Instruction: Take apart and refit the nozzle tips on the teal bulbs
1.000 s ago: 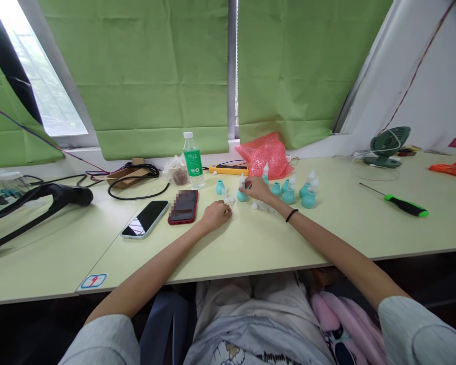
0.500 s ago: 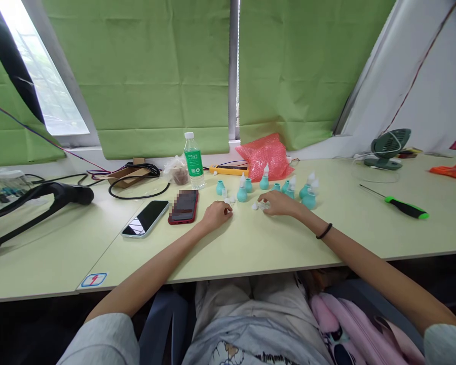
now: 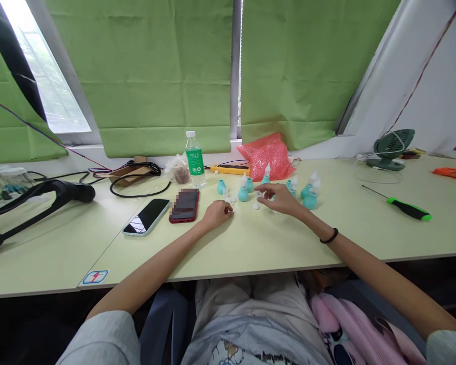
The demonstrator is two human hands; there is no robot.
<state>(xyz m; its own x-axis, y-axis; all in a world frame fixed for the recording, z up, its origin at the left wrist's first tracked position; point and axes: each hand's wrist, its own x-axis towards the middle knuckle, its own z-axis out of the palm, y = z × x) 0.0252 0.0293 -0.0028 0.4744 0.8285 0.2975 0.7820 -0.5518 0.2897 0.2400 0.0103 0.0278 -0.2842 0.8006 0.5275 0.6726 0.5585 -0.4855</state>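
The right hand (image 3: 279, 198) hovers with fingers apart over small white caps (image 3: 256, 206), while the left hand (image 3: 217, 214) rests curled on the counter (image 3: 251, 243), its grip unclear.

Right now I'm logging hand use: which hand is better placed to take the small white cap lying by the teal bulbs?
Right. The right hand hovers beside the white cap, fingers spread toward it. The left hand rests curled on the table, farther left.

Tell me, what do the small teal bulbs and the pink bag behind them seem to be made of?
The teal bulbs look like soft rubber or silicone: matte, rounded, with whitish plastic-looking tips. The pink bag appears to be bubble wrap: translucent, crinkled, with a glossy, dimpled surface.
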